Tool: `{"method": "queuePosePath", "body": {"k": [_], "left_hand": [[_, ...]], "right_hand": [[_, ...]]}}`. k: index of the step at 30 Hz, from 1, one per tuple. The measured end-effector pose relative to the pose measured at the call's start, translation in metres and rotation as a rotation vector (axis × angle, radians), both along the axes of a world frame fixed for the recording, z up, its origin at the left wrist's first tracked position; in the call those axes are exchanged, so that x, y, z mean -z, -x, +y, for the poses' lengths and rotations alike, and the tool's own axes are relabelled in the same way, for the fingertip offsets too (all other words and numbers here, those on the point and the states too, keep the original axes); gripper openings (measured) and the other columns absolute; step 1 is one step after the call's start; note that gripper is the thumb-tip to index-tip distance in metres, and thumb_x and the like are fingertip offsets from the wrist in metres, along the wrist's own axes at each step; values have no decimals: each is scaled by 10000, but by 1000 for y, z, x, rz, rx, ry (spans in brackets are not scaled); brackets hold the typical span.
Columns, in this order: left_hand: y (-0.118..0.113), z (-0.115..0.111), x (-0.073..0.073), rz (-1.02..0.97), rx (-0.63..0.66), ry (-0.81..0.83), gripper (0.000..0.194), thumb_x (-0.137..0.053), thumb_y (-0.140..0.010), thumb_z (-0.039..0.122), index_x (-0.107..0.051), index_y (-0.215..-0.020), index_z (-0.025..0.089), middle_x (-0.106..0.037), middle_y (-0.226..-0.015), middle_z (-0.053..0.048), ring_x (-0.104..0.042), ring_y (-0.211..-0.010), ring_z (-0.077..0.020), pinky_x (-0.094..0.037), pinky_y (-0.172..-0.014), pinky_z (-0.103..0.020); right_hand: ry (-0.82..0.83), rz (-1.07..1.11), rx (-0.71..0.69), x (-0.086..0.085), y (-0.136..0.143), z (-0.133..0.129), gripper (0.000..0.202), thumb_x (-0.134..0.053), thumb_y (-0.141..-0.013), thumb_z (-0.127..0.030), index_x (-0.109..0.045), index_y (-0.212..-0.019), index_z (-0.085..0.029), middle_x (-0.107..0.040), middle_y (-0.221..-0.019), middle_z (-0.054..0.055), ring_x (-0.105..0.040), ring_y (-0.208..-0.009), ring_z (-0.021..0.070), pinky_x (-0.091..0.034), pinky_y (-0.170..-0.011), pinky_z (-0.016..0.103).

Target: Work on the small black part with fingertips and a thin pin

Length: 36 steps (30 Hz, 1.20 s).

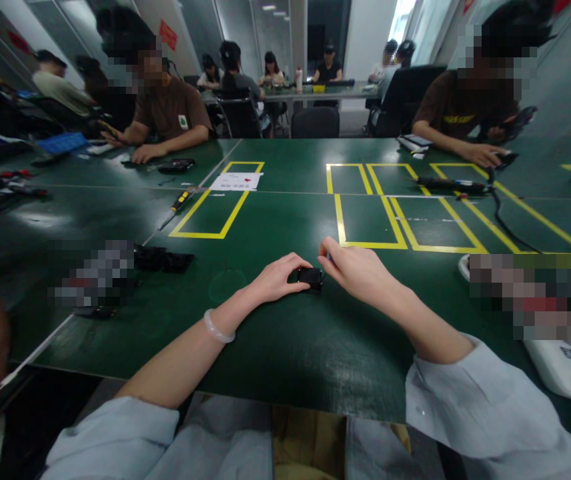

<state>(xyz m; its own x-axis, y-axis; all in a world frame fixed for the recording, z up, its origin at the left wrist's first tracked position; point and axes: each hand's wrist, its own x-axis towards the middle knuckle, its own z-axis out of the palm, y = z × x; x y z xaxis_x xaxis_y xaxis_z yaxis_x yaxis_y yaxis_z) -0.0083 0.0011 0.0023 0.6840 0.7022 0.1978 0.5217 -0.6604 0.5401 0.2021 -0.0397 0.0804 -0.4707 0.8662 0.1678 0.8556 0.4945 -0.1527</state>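
Observation:
A small black box-shaped object with a glossy top stands on the green table, close to its front edge. Round its left side, my left hand grips it between thumb and fingers. My right hand hovers just off the object's right end, wrist bent and fingers curled into a pinch. Whatever those fingertips hold, if anything, is too small to make out. A thin dark bit shows between the right fingertips and the object; whether it joins them I cannot tell.
Yellow tape rectangles mark the table. A yellow-black screwdriver and a white paper lie ahead left, black pieces nearer. A white device is at right; a dark tool with cable lies beyond. Several people sit around.

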Motion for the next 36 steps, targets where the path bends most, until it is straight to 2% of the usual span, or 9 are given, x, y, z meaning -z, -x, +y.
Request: {"method": "queuePosePath", "body": {"k": [9, 16, 24, 32, 36], "left_hand": [[0, -1, -2, 4, -6, 4, 335, -601, -836, 387, -553, -1127, 228, -562, -1060, -44, -569, -975, -213, -467, -856, -345], [0, 0, -1, 4, -9, -3, 339, -614, -831, 381, -556, -1127, 226, -564, -1058, -45, -570, -971, -210, -466, -857, -342], [0, 0, -1, 3, -14, 5, 334, -614, -823, 387, -560, -1111, 226, -568, -1050, -45, -573, -973, -216, -468, -862, -354], [1, 0, 0, -11, -6, 1, 338, -614, -828, 382, -557, -1124, 229, -564, -1067, -44, -569, -984, -213, -463, -870, -347], [0, 0, -1, -8, -3, -2, 349, -619, -827, 374, -555, -1139, 232, -563, -1073, -44, -566, -986, -213, -461, -868, -346]], "right_hand": [[11, 3, 25, -4, 1, -1, 202, -326, -936, -284, -469, -1051, -198, -655, -752, 22, -581, -621, 147, -244, -533, 241], [4, -9, 20, -2, 0, 0, 227, -330, -954, -367, -482, -1004, -205, -656, -731, 23, -597, -645, 161, -240, -534, 240], [6, -4, 27, -4, 1, -1, 204, -337, -925, -266, -455, -1077, -198, -669, -782, 27, -592, -639, 161, -245, -541, 249], [22, -5, 26, -5, 1, -1, 217, -345, -949, -360, -476, -1023, -203, -662, -744, 21, -608, -660, 170, -243, -529, 241], [4, -35, 33, -4, 1, -1, 208, -329, -951, -323, -473, -1040, -202, -661, -740, 24, -606, -641, 169, -231, -520, 243]]}}
